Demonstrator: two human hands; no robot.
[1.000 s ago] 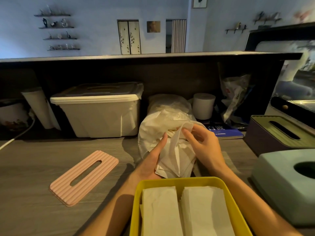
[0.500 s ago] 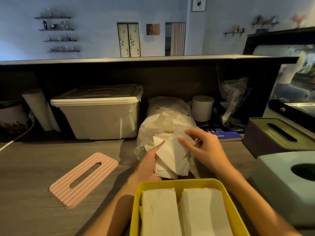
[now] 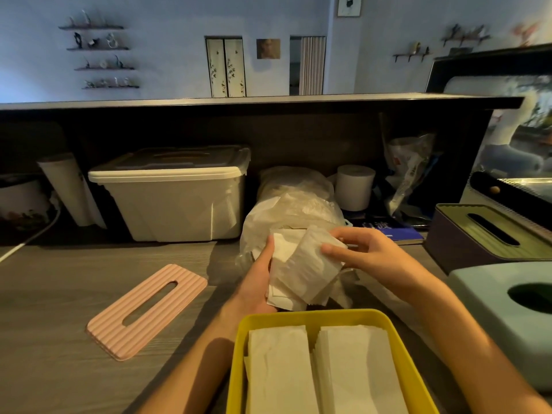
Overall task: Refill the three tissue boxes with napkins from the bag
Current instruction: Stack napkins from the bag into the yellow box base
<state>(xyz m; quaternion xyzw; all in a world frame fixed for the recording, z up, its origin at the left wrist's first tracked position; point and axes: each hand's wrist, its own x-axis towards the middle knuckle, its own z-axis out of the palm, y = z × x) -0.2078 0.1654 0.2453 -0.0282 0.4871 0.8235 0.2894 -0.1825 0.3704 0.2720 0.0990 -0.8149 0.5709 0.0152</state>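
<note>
Right now both hands hold a loose bundle of napkins (image 3: 301, 264) just in front of the bag (image 3: 292, 210), which lies at twelve o'clock from the yellow box (image 3: 239, 354). The left hand (image 3: 260, 282) cups the bundle from its nine o'clock side while the right hand (image 3: 367, 255) pinches its upper edge, probably to square the sheets before dropping them in. Two stacks already lie side by side in the open box; its pink lid (image 3: 146, 312) rests at ten o'clock, clear of the opening. The green-lidded box (image 3: 490, 234) and pale blue box (image 3: 507, 297) wait at two o'clock.
</note>
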